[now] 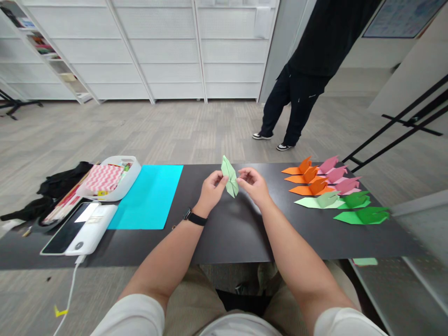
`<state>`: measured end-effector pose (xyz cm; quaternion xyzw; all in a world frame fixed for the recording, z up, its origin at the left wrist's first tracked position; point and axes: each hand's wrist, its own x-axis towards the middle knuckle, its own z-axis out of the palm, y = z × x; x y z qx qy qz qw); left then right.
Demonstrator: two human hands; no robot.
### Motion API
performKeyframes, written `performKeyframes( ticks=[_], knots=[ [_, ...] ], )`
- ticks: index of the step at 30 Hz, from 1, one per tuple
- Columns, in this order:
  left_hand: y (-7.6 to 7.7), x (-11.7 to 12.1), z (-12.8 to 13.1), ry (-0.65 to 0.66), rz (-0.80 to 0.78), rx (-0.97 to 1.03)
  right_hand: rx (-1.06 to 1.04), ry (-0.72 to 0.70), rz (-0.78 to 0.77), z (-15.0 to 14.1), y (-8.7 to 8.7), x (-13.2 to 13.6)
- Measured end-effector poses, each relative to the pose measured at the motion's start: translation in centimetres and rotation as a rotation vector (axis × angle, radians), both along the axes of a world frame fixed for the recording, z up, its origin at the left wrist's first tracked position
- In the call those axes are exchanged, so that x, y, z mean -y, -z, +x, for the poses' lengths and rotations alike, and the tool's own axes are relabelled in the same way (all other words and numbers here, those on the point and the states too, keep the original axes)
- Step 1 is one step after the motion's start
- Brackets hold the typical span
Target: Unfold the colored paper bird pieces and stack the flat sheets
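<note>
A folded piece of pale green origami paper [229, 175] is held up over the dark table [224, 238], narrow and pointed at its top and bottom. My left hand [212, 186] pinches its left edge between thumb and fingers. On the other side, my right hand [252, 185] has its thumb and fingertips closed at the paper's right edge. To the right stand folded paper birds in rows: orange ones [310, 175], pink ones [338, 175], a pale green one [324, 200] and bright green ones [366, 215].
Left of my hands lies a bright blue sheet [150, 196]. Beyond it are a white basket [131, 179] with a pink zigzag packet, a white power bank [91, 228] with a cable, a phone [63, 235] and black cloth [66, 179]. A person [297, 93] stands across the table.
</note>
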<state>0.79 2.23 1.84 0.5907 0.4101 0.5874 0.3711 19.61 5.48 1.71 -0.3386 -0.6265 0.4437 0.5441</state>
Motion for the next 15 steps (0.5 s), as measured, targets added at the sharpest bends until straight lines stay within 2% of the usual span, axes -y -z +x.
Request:
performKeyframes(
  ticks=[5,8,12,15],
  knots=[
    [-0.21,0.03,0.00,0.045,-0.019,0.030,-0.006,-0.097,-0.071,-0.30,-0.50,0.36],
    [-0.29,0.13,0.06,0.058,-0.026,0.006,-0.028,-0.107,-0.074,-0.52,-0.43,0.48],
    [-0.43,0.34,0.24,0.063,-0.016,-0.042,0.001,-0.015,-0.032,-0.61,-0.04,0.38],
    [-0.53,0.44,0.36,0.011,0.024,-0.091,0.073,0.084,0.099,-0.59,-0.21,0.66]
  ],
)
